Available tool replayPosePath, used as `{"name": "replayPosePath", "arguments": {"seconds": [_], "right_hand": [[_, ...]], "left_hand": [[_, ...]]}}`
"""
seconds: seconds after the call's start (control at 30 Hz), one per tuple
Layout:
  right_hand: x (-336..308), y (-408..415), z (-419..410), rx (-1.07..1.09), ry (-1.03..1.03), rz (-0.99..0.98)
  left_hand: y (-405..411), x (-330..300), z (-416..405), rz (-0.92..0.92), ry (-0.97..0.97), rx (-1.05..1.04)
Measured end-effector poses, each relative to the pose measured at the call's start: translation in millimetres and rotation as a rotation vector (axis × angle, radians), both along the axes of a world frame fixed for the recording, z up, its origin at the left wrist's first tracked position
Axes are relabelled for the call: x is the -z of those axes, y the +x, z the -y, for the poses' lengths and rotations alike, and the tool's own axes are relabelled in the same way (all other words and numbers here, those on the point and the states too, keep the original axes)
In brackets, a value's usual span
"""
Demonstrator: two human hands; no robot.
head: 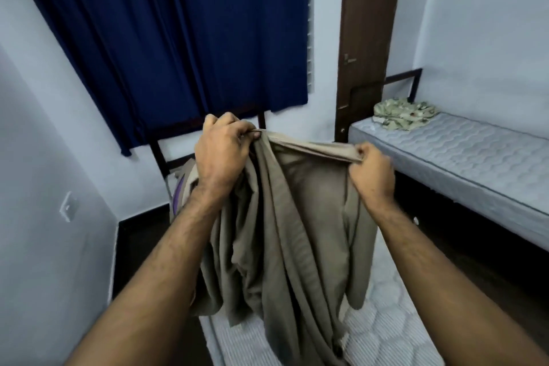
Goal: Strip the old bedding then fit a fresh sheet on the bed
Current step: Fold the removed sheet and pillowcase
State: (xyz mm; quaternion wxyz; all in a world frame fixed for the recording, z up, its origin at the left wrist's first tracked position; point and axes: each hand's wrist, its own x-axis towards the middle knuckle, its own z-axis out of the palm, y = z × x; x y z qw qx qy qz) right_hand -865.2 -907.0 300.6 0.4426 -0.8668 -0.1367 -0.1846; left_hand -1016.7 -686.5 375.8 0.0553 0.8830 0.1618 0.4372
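hands — left hand [221,147] and right hand [371,169] — each grip the taut edge of a khaki sheet [282,232].

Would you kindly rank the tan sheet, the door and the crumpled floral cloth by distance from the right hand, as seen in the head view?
From the right hand:
1. Tan sheet, in its grip.
2. Door, behind and above it.
3. Floral cloth, on the far mattress, right; close to the door's rank.

We hold one khaki sheet [285,217] raised, its top edge pinched by our left hand [221,151] and right hand [372,171], folds hanging onto the bare quilted mattress [383,333] below. Behind it: a navy curtain [184,36] and a brown door [368,38]. To the right: a second mattress [475,157] bearing a crumpled floral cloth [405,115].
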Motion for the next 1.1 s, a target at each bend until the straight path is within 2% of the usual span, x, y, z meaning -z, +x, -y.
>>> {"name": "replayPosePath", "arguments": {"seconds": [0.07,0.13,0.2,0.27,0.33,0.4,0.5,0.6,0.7,0.93,1.03,1.1], "right_hand": [[-32.2,-10.8,9.9,0.075,0.072,0.273],[-39.6,-33.1,16.7,0.05,0.004,0.535],[-17.1,-52.0,20.4,-0.018,-0.115,0.816],[18.0,-63.7,20.7,-0.188,-0.202,0.917],[43.7,-75.3,16.4,-0.346,-0.259,0.863],[46.9,-84.9,12.5,-0.421,-0.208,0.742],[29.6,-85.7,9.0,-0.375,-0.05,0.558],[10.8,-75.6,7.2,-0.242,0.006,0.449],[-0.1,-73.8,4.0,-0.154,0.03,0.397],[-24.5,-86.8,-21.7,-0.413,0.232,0.343],[-30.1,-85.2,-25.1,-0.413,0.29,0.396],[-29.5,-81.5,-22.2,-0.394,0.314,0.364]], "left_hand": [[10.9,-19.2,-2.1,0.057,-0.019,-0.007],[18.2,-40.3,-2.8,0.127,-0.059,0.006],[21.0,-58.6,-1.4,0.164,-0.059,0.038],[23.5,-72.7,3.0,0.167,-0.012,0.063],[23.0,-80.3,7.4,0.166,0.015,0.083],[23.5,-85.0,11.5,0.175,0.018,0.104],[23.4,-90.4,16.3,0.193,0.02,0.137],[21.1,-95.2,21.7,0.216,0.017,0.165],[18.6,-96.9,27.0,0.224,0.028,0.186],[18.9,-84.6,38.5,0.141,0.11,0.236],[19.3,-76.6,40.8,0.105,0.148,0.237],[18.9,-73.5,39.8,0.083,0.169,0.22]]}}
